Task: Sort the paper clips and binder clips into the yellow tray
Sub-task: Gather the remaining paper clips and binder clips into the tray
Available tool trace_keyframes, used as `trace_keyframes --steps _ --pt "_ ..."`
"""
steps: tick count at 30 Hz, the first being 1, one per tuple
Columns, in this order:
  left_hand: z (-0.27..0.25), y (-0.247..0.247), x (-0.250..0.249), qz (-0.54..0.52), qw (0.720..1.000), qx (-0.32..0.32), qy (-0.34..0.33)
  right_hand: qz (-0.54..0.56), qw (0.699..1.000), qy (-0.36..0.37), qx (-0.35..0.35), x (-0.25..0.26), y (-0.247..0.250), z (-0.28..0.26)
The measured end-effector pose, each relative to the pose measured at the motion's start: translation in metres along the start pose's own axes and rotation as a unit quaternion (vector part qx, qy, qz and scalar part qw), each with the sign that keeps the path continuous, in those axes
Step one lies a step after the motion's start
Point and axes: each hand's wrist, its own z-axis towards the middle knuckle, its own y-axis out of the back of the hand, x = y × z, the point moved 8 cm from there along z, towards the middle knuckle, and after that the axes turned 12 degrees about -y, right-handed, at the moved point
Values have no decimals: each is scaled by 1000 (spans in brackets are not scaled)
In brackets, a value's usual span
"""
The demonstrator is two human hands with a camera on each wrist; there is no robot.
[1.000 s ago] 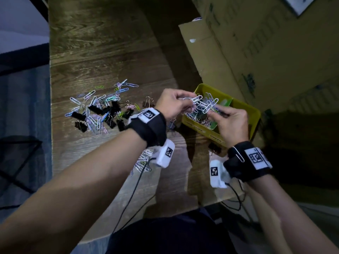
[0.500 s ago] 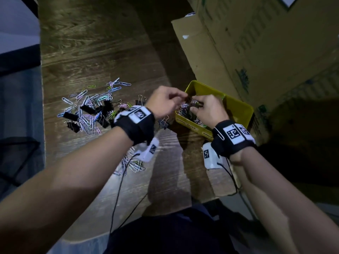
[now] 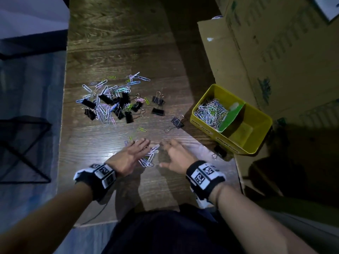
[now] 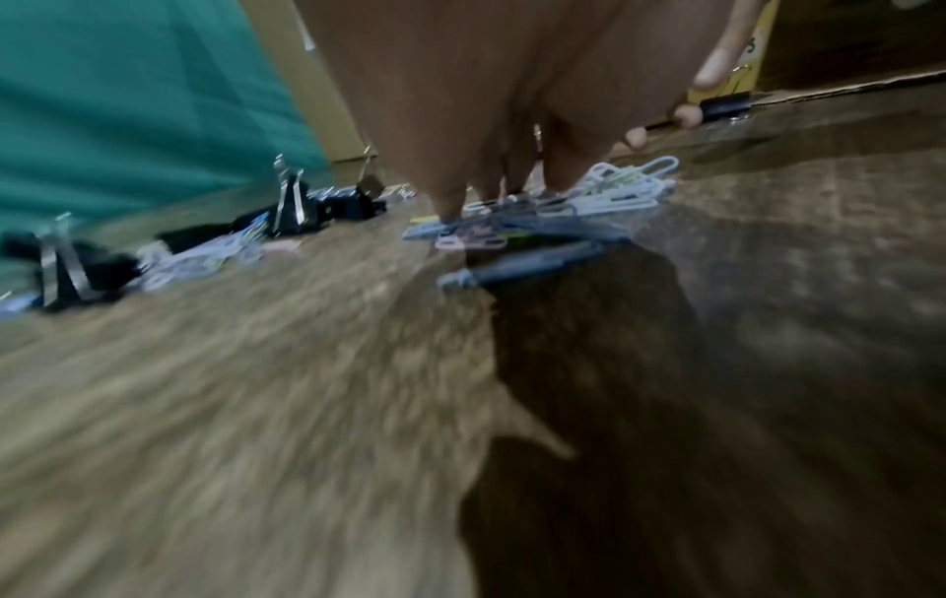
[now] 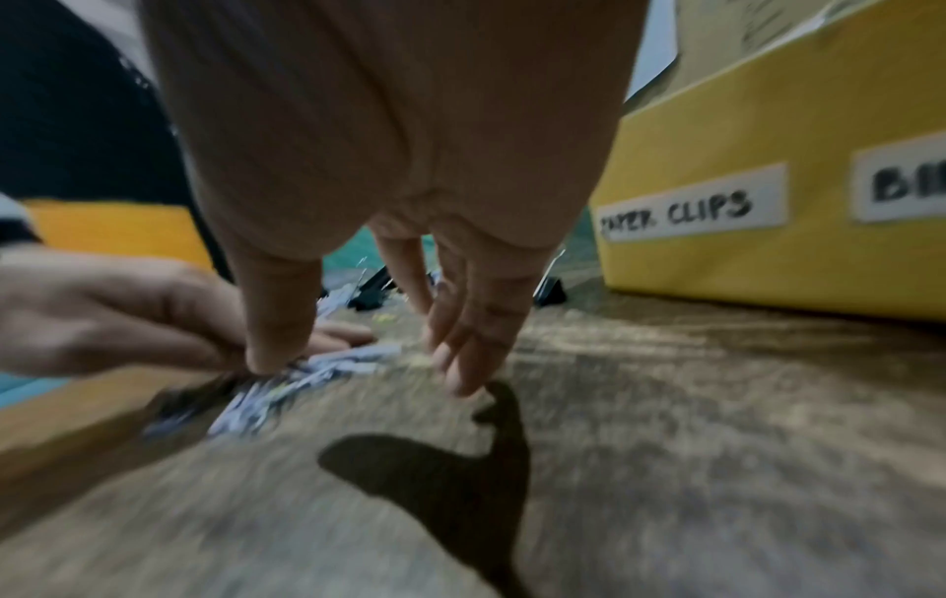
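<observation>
Both hands were down on the table (image 3: pixel 113 44) at a small near bunch of paper clips (image 3: pixel 150 157). Left hand (image 3: pixel 128 158) lay flat, fingers straight and spread over the bunch's left side. Right hand (image 3: pixel 177 158) was spread and empty, thumb tip by the bunch's right edge, fingers apart just off the wood.

Yellow tray (image 3: pixel 256 147) sat to the right, well apart from the hands; its far-left section held paper clips, the near-right section looked empty. Main mixed heap (image 3: pixel 111 101) of paper clips and binder clips lay farther away, with loose binder clips (image 3: pixel 158 105) between heap and tray.

Step looked like gathering the bunch. Best done by sweeping both hands inward so the clips stack, then pinching from underneath, carrying low, and dropping into the section labelled for paper clips. Stragglers likely slip out.
</observation>
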Motion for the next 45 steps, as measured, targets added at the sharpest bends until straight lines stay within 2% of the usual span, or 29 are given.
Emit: trace_keyframes --steps 2,5,7,11,14,17,22,26,28,32,34,39,45 --pt "-22 1 2 -36 996 -75 15 -36 999 -12 -20 5 -16 4" --pt "-54 19 22 -77 966 -220 113 -64 997 -10 -45 17 -27 11" --pt "-66 26 27 -59 952 -250 168 -75 996 9 -51 29 -28 13" --pt "-62 15 15 -28 961 -174 214 -67 996 15 -62 43 -21 23" --pt "-45 7 8 -82 959 -174 208 -85 994 8 -75 47 -13 36" --pt "-22 21 9 -106 957 -170 208 -99 991 1 -91 46 -6 46" --pt "-12 41 29 22 965 -41 259 -152 983 2 -100 49 2 54" --pt "-2 40 34 41 974 38 219 -147 984 22 -95 58 -2 57" --pt "2 39 30 20 979 35 198 -115 990 24 -79 59 -3 55" --pt "-2 31 20 -50 982 -32 179 -43 997 8 -59 56 -9 54" --pt "-5 25 17 -70 981 -44 175 -13 998 -3 -60 54 -10 53" --pt "-5 34 14 -67 985 -52 152 -43 998 20 -52 60 -12 49" --pt "-2 41 18 -75 989 -13 126 -17 1000 6 -11 51 -7 52"
